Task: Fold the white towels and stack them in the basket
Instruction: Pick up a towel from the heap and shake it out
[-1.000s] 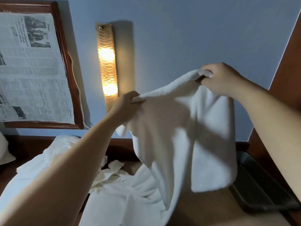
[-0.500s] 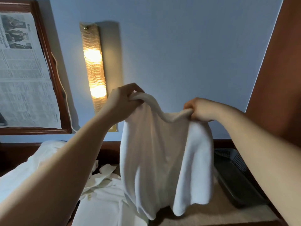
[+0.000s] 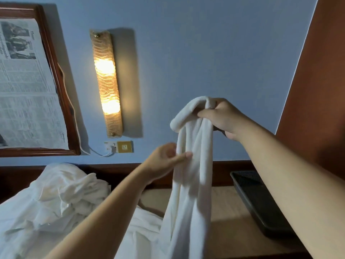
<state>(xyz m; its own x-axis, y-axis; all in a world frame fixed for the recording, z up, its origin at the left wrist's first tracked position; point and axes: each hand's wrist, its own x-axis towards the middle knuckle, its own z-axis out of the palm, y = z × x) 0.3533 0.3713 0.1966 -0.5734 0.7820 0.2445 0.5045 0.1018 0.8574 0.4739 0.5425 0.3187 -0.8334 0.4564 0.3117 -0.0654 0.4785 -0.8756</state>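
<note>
With both top corners bunched in the right hand [image 3: 222,116], the towel [image 3: 190,184] hangs doubled above the tabletop [image 3: 229,206]. Left hand [image 3: 164,159] pinches its left edge lower down, fingers partly curled. Basket [image 3: 261,200] sits right, apart. Risk: one-hand hold lets a corner slip, so the fold skews or drops onto the pile [image 3: 56,195].

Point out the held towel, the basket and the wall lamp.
held towel [image 3: 188,184]: head view, on its hanging middle.
basket [image 3: 261,204]: head view, on its dark inner wall.
wall lamp [image 3: 106,85]: head view, on its lit glass front.
</note>
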